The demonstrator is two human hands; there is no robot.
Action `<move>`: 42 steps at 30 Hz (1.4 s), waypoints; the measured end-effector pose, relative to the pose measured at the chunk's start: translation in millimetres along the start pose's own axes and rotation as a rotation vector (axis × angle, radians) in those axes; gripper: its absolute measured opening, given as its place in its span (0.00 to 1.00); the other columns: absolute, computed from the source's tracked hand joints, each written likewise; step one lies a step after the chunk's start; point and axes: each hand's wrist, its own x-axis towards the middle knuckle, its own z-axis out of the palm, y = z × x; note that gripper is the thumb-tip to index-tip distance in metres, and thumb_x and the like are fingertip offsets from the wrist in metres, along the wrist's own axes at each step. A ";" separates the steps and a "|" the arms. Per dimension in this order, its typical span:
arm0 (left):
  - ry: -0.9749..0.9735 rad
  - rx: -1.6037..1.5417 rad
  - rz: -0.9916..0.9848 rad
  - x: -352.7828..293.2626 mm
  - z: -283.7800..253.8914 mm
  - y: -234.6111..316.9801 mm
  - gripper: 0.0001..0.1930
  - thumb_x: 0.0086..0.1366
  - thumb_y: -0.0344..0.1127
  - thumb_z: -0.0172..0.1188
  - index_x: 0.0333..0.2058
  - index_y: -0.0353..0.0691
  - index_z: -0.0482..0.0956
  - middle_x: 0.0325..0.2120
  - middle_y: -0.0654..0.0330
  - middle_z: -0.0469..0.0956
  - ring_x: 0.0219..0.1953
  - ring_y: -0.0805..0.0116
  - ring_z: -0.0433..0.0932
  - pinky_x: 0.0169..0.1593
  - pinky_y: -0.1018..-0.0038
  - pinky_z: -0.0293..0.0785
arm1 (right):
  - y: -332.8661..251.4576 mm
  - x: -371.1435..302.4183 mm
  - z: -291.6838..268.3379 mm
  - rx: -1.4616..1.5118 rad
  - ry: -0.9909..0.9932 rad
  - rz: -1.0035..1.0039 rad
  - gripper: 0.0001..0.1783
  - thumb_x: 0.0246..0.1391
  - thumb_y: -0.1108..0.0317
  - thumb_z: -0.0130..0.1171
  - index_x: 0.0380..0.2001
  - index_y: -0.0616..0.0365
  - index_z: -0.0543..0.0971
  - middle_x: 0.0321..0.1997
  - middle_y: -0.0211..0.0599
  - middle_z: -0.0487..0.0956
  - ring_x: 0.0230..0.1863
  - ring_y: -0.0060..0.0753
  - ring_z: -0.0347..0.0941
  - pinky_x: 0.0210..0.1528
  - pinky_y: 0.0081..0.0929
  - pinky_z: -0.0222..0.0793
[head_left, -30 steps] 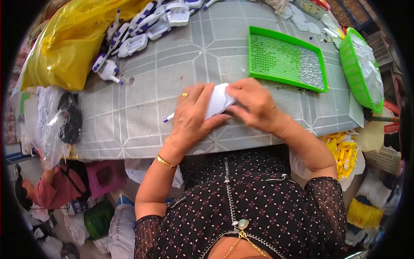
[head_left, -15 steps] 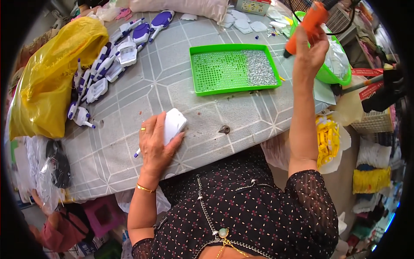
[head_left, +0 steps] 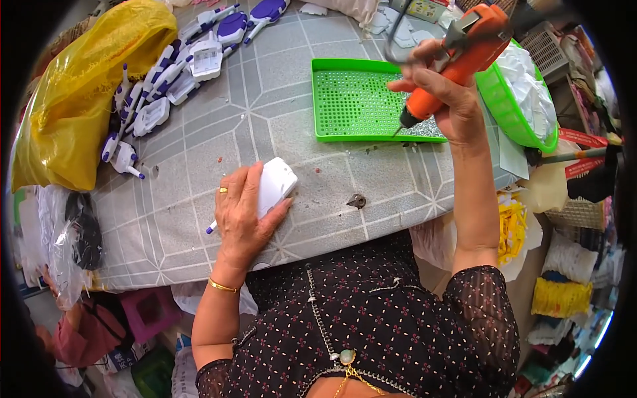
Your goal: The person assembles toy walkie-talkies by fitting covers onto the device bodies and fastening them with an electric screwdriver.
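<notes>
My left hand (head_left: 247, 209) is wrapped round a white plastic casing (head_left: 275, 182) and keeps it on the table; a purple-tipped end sticks out by the wrist. My right hand (head_left: 454, 106) grips an orange electric screwdriver (head_left: 479, 46) in the air. Its bit slants down over the green perforated tray (head_left: 378, 138), close to a heap of small silvery screws (head_left: 428, 129). The hand and tool hide much of the tray's right part. Whether a screw sits on the bit is too small to tell.
Several purple-and-white plastic pieces (head_left: 152, 116) lie at the left, beside a yellow sack (head_left: 79, 86). A green basket (head_left: 514, 106) with white parts stands at the right. A small dark metal piece (head_left: 357, 200) lies near the table's front edge. Yellow parts (head_left: 512, 229) sit below the right edge.
My right hand has brought the screwdriver left and down, from beside the basket to over the tray. My left hand still holds the white casing in place. The view has shifted slightly.
</notes>
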 end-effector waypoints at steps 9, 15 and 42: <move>-0.012 -0.026 -0.018 1.3 0.7 -4.4 0.37 0.49 0.43 0.76 0.57 0.32 0.75 0.48 0.50 0.76 0.48 0.50 0.75 0.53 0.58 0.71 | 16.3 27.3 21.7 -0.086 -0.011 0.006 0.09 0.61 0.68 0.61 0.40 0.61 0.75 0.21 0.25 0.69 0.26 0.26 0.74 0.39 0.32 0.77; -0.031 -0.034 -0.028 4.4 1.6 -5.9 0.38 0.47 0.42 0.77 0.57 0.32 0.75 0.48 0.50 0.76 0.48 0.50 0.75 0.53 0.59 0.71 | 42.7 37.7 20.3 0.004 0.079 -0.065 0.07 0.60 0.67 0.63 0.34 0.58 0.76 0.21 0.25 0.69 0.23 0.22 0.69 0.37 0.31 0.75; -0.027 -0.048 -0.059 3.6 0.1 -6.6 0.36 0.45 0.40 0.77 0.54 0.34 0.77 0.47 0.52 0.77 0.48 0.52 0.75 0.51 0.61 0.71 | 24.8 27.1 38.4 0.195 0.004 -0.071 0.12 0.66 0.64 0.54 0.28 0.52 0.67 0.23 0.23 0.62 0.25 0.21 0.61 0.40 0.28 0.63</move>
